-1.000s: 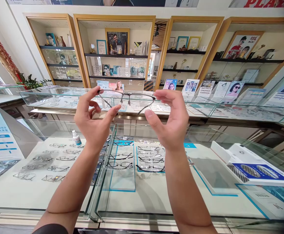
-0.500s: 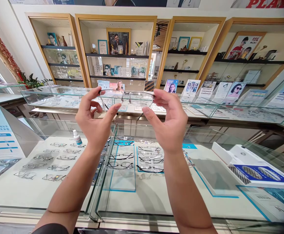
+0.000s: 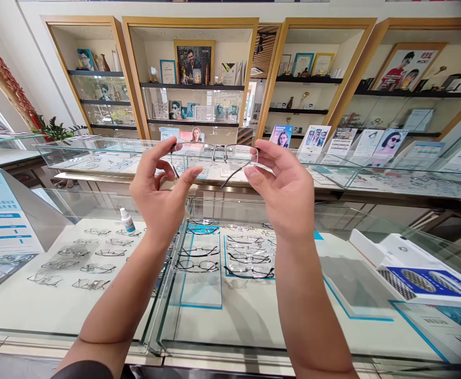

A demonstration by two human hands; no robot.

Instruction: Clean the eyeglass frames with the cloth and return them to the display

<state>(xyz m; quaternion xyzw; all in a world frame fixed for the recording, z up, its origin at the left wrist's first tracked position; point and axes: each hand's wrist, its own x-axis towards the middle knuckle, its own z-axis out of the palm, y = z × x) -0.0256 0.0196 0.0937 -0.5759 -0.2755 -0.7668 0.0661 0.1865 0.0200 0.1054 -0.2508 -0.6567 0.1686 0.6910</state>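
A pair of thin, dark-rimmed eyeglasses (image 3: pixel 220 147) is held up in front of me above the glass counter, its lenses clear. My left hand (image 3: pixel 163 184) pinches the left end of the frame between thumb and fingers. At the other end, my right hand (image 3: pixel 280 184) grips the hinge area, and one temple arm slants down between the hands. Below them, rows of glasses (image 3: pixel 248 258) lie inside the display case.
A small white spray bottle (image 3: pixel 127 221) stands on the left display case (image 3: pixel 17 316). White-and-blue packaging (image 3: pixel 423 273) is at the right. Behind are another glass counter (image 3: pixel 107 173), upright cards and wooden-framed shelves (image 3: pixel 190 20).
Both hands and the glasses have shifted slightly right in view. The glasses are tilted a little differently, with the right-hand temple arm showing more. The background sits slightly differently too.
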